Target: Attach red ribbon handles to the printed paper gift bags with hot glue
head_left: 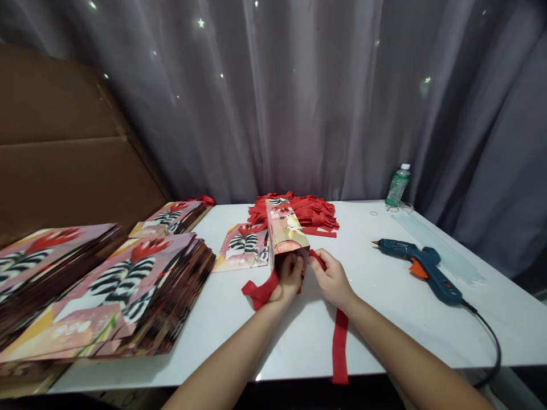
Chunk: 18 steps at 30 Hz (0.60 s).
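Note:
A folded-open printed paper bag (287,225) stands out over the middle of the table, its dark opening toward me. My left hand (291,276) reaches into that opening, fingers curled at the bag's edge and partly hidden inside. At the bag's right side, my right hand (333,278) pinches a red ribbon (341,347), whose loose end hangs down past the table's front edge. Another red length (261,291) loops out to the left of my left wrist. Behind the bag lies a heap of red ribbons (314,210).
Stacks of flat printed bags (115,285) fill the table's left side, beside a brown cardboard box (64,142). One flat bag (245,247) lies left of centre. On the right are a blue glue gun (421,265) with a cord, translucent sticks (444,250) and a green bottle (398,187).

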Each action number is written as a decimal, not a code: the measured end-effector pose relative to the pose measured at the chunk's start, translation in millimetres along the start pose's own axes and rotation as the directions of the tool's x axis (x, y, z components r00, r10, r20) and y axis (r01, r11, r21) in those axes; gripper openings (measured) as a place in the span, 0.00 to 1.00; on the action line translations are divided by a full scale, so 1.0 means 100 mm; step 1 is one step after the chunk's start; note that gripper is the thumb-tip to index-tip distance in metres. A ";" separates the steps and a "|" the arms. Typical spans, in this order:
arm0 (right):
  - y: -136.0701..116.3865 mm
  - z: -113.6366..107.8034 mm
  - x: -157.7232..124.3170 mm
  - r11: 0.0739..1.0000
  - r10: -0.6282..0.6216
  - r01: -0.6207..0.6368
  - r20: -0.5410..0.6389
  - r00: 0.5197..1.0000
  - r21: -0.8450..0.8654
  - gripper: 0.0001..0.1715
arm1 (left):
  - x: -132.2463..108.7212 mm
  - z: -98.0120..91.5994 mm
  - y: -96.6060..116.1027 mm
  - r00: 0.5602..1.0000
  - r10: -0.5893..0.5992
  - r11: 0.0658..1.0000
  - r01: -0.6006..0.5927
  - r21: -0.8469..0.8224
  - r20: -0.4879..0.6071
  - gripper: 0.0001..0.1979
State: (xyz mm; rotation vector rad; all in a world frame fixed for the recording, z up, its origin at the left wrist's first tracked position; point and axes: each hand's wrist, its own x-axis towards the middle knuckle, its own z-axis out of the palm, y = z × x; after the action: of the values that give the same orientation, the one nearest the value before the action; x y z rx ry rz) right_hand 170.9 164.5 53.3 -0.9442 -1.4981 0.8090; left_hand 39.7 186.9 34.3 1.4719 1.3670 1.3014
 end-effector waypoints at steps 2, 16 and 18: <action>0.01 0.00 0.00 0.999 -0.015 0.015 0.008 1.000 -0.034 0.16 | 0.02 0.01 -0.01 0.999 -0.032 0.999 0.033 -0.028 0.030 0.26; -0.06 0.15 -0.18 0.959 -0.132 0.148 0.081 0.988 -0.242 0.10 | 0.13 -0.12 0.09 0.979 -0.066 0.995 0.049 -0.091 -0.193 0.33; -0.05 0.14 -0.17 0.956 -0.144 0.156 0.066 0.987 -0.247 0.10 | 0.13 -0.13 0.11 0.990 -0.014 0.996 0.002 -0.086 -0.139 0.33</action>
State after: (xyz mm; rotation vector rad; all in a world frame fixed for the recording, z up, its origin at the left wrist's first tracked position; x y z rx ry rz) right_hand 157.7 147.4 48.3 -0.9877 -1.7202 0.5428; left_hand 28.9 196.3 49.7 1.3380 1.3857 1.4625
